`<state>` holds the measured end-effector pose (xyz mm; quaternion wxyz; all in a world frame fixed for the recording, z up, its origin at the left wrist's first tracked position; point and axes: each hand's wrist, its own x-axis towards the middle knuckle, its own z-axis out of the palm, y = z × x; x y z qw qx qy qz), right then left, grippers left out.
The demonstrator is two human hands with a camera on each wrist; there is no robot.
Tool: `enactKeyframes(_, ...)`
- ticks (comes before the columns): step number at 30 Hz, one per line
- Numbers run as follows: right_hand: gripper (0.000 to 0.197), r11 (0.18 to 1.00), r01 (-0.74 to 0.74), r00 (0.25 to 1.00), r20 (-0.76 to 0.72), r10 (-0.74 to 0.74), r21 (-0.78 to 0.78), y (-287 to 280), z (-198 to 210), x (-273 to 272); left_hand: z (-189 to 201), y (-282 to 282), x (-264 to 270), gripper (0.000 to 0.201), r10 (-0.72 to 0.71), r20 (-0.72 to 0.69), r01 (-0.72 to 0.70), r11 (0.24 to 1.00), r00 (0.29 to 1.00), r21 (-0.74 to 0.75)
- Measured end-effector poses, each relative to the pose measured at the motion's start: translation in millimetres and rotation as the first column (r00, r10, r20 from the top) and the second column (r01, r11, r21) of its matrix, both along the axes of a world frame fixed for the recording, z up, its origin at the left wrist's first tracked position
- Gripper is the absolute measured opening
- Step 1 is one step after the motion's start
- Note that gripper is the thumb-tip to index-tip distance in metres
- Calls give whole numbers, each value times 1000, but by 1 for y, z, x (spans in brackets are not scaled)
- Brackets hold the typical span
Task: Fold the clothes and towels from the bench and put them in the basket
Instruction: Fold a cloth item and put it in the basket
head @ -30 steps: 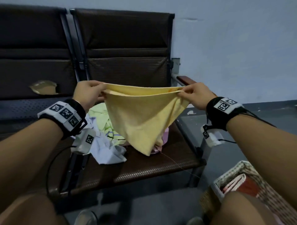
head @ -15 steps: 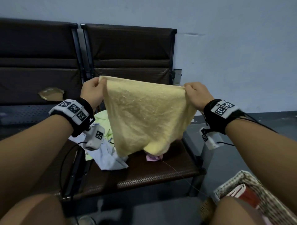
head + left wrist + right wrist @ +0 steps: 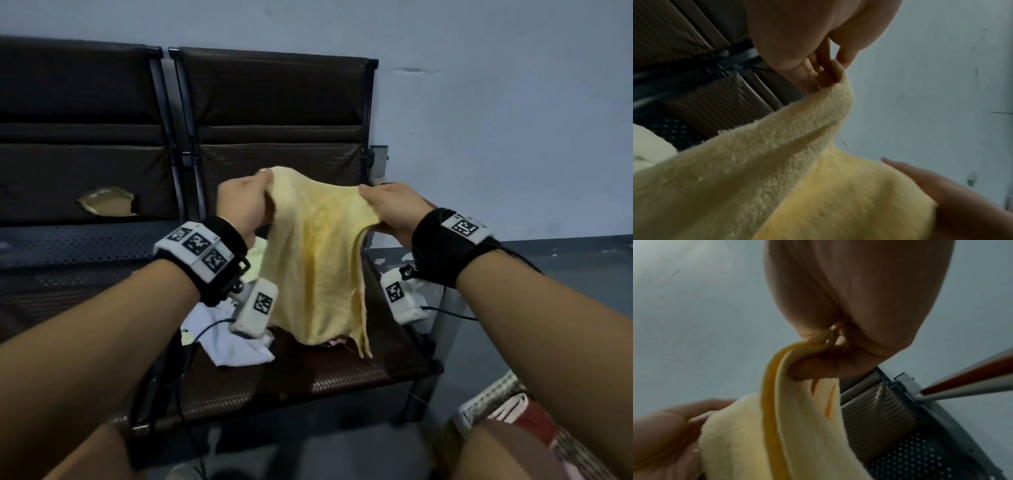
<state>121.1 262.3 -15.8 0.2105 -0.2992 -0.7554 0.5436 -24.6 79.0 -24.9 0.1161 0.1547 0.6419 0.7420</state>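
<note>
**Match the corners before you fold again**

Your left hand (image 3: 245, 205) and right hand (image 3: 394, 209) each pinch a top corner of the yellow towel (image 3: 318, 260), which hangs over the bench (image 3: 342, 380). Level both corners, keep the edges matched, then lower it flat.

I hold the towel (image 3: 318, 260) up between my left hand (image 3: 245, 205) and right hand (image 3: 394, 209), above the bench (image 3: 342, 377) seat. Behind and below it, a pile of clothes (image 3: 236, 346) lies on the seat, toward my left. The basket (image 3: 496, 401) sits on the floor to my right, before the bench.
</note>
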Motion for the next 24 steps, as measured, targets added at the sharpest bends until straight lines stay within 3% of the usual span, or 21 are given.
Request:
enactKeyframes(4, 29, 984, -131, 988, -93, 120, -121, -26, -1, -8, -6, 13, 50, 26, -276, -114, 272, 961, 954, -49)
enactKeyframes(6, 38, 974, -175, 982, -103, 161, -143, -35, 0, -7, -9, 15, 66, 20, -356, -175, 344, 934, 918, -93)
enactKeyframes(8, 33, 974, -197, 978, -97, 187, -110, -38, 0, -3, -10, 15, 73, 15, -394, -203, 371, 918, 896, -142)
enactKeyframes(10, 18, 978, -192, 979, -78, 186, -78, -38, -1, 1, -11, 13, 71, 13, -391, -154, 374, 919, 908, -126)
enactKeyframes(12, 26, 977, -208, 977, -67, 204, -57, -37, -2, 4, -12, 12, 62, 17, -289, -83, 286, 957, 954, -50)
enactKeyframes(15, 32, 956, -290, 956, -56, 287, -47, -34, 0, 9, -16, 13, 42, 47, -191, -52, 184, 976, 980, -116)
enactKeyframes(17, 33, 934, -350, 936, -69, 345, -72, -33, 3, 10, -20, 12, 33, 59, -326, 47, 329, 930, 944, -166)
enactKeyframes(20, 36, 921, -378, 925, -83, 372, -90, -27, 5, 9, -21, 10, 24, 41, -587, 216, 621, 770, 780, -148)
enactKeyframes(22, 33, 928, -362, 932, -70, 357, -85, -18, 6, 9, -23, 14, 16, 37, -629, 225, 664, 733, 744, -150)
enactKeyframes(24, 13, 943, -323, 946, -18, 323, -82, -5, 5, 12, -23, 23, 6, 36, -605, 201, 636, 753, 770, -168)
